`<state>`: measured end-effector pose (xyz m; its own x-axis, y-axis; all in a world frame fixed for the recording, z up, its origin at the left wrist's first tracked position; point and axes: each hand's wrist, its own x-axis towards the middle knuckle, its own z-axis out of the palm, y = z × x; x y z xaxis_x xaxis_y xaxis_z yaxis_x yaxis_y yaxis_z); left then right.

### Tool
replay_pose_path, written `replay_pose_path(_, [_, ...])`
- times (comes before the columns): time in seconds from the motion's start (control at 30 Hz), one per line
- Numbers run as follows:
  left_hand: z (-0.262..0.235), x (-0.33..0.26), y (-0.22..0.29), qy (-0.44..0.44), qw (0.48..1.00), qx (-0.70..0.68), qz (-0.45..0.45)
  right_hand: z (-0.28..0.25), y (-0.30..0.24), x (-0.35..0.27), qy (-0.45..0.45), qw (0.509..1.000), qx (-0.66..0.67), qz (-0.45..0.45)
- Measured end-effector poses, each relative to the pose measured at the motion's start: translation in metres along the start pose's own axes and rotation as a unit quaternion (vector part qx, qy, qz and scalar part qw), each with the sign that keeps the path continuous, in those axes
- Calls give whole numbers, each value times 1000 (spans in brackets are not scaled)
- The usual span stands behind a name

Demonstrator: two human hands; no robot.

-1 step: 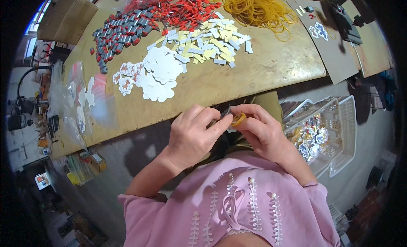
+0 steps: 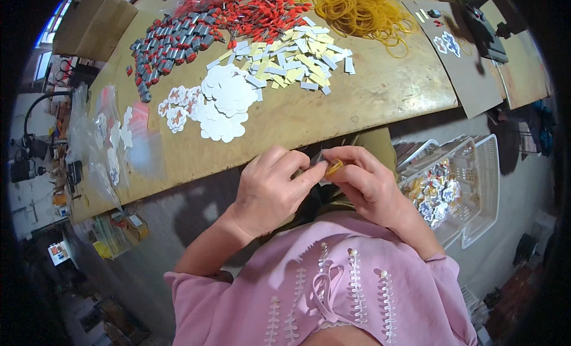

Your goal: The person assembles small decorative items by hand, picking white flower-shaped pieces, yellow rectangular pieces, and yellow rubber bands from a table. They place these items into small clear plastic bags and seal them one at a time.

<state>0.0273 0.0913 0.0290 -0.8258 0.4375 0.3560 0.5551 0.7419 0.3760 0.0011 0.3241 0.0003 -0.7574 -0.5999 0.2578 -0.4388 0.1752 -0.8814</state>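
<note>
My left hand [image 2: 270, 188] and my right hand [image 2: 363, 182] meet just below the wooden table's front edge [image 2: 333, 117], fingertips pinched together. Between them sits a small bundle with a yellow rubber band [image 2: 334, 166] around it; both hands grip it. What the bundle holds is mostly hidden by my fingers. On the table lie white flower-shaped cards [image 2: 223, 102], pale yellow and white strips [image 2: 291, 57], red and grey small pieces [image 2: 178, 40] and a heap of yellow rubber bands [image 2: 363, 13].
A white plastic basket [image 2: 476, 185] with finished decorated pieces stands at my right. Clear plastic bags [image 2: 104, 138] lie on the table's left end. A dark machine [image 2: 482, 25] sits at the far right, cardboard boxes [image 2: 92, 19] at the far left.
</note>
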Motion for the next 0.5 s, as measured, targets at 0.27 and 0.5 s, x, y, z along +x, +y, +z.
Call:
replay_pose_path(0.27, [-12,-5,-8,-196,980,-26,9,14,3,3,-72,997,15,-24])
replay_pose_path(0.5, [-25,-5,-12,-254,963,-78,-48,18,-5,6,-77,996,-12,-40])
